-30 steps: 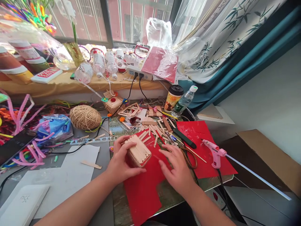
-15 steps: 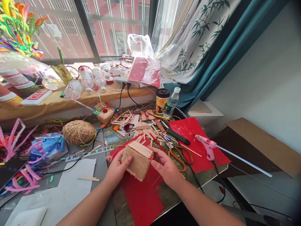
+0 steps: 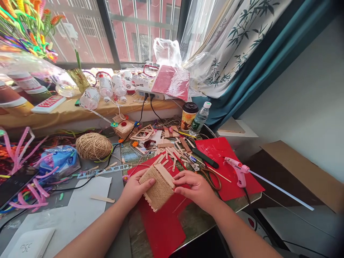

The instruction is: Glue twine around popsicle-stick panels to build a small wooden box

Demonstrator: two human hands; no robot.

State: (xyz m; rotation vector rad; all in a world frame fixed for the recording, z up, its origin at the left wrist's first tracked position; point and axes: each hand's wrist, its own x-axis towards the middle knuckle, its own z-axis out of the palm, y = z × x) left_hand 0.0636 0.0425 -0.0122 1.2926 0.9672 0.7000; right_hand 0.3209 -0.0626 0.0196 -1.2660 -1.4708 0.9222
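Both hands hold a small box of craft sticks wrapped in twine just above the red paper sheet at the table's front. My left hand grips its left side, thumb pressed on the twine face. On the right side, my right hand closes its fingers on the box's edge. The box is tilted, its twine-covered face turned up toward me.
A ball of twine lies to the left. Loose craft sticks, scissors and a pink glue gun sit behind and right of the hands. A coffee cup, water bottle and a cluttered windowsill stand further back.
The box was lifted off the red paper and turned from stick side up to twine side up. My right hand came in from flat on the paper and took hold of its right edge.
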